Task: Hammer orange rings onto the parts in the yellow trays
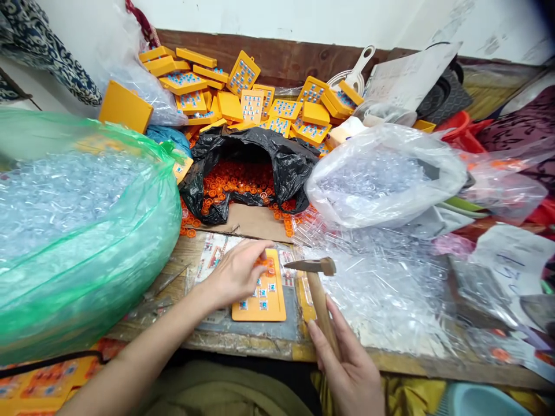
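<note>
Left of the yellow panel (pixel 260 312), a narrow strip of bench (pixel 176 274) is left beside a green bag (pixel 143 248). The panel's upper left is overhung by the left hand (pixel 238 268), fingers bent; whether anything is pinched cannot be told. Right of the panel, a hammer (pixel 319 297) is wrapped by the right hand's (pixel 349 364) fingers; beyond, room is taken by clear plastic pieces (pixel 381 289).

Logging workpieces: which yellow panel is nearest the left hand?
The yellow panel flat on the bench, partly hidden by the left hand; others, like the heaped panels behind the black bag, lie farther off.
</note>
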A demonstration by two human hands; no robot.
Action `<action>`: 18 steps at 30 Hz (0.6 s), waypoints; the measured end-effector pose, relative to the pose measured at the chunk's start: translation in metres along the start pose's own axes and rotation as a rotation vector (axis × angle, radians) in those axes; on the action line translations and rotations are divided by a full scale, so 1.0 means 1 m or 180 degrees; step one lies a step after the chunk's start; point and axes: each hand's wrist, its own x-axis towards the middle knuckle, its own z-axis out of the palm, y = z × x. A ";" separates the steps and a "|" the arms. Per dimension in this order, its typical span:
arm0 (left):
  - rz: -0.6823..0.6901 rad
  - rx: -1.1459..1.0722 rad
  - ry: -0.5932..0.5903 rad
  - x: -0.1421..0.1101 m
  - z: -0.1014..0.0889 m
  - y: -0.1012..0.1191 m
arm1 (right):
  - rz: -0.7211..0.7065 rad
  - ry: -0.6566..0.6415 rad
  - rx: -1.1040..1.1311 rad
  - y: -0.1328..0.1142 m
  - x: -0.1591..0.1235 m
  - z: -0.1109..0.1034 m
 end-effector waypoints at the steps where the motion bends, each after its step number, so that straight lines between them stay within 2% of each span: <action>1: 0.0002 -0.0063 0.0011 -0.013 -0.001 0.002 | -0.0175 -0.0143 -0.0084 -0.001 0.000 0.000; 4: -0.0026 -0.0176 0.0021 -0.034 0.003 0.003 | -0.0833 -0.0446 -0.0252 -0.009 0.002 -0.002; 8: -0.0093 -0.0178 0.0085 -0.037 0.010 0.001 | -0.1441 -0.0480 -0.0358 -0.021 0.006 -0.004; 14: -0.0317 -0.0360 -0.0011 -0.035 0.008 0.001 | -0.1421 -0.1012 -0.0870 -0.019 0.004 -0.007; 18: -0.0332 -0.0201 -0.0065 -0.036 0.008 0.003 | -0.1439 -0.0959 -0.0750 -0.018 0.002 -0.006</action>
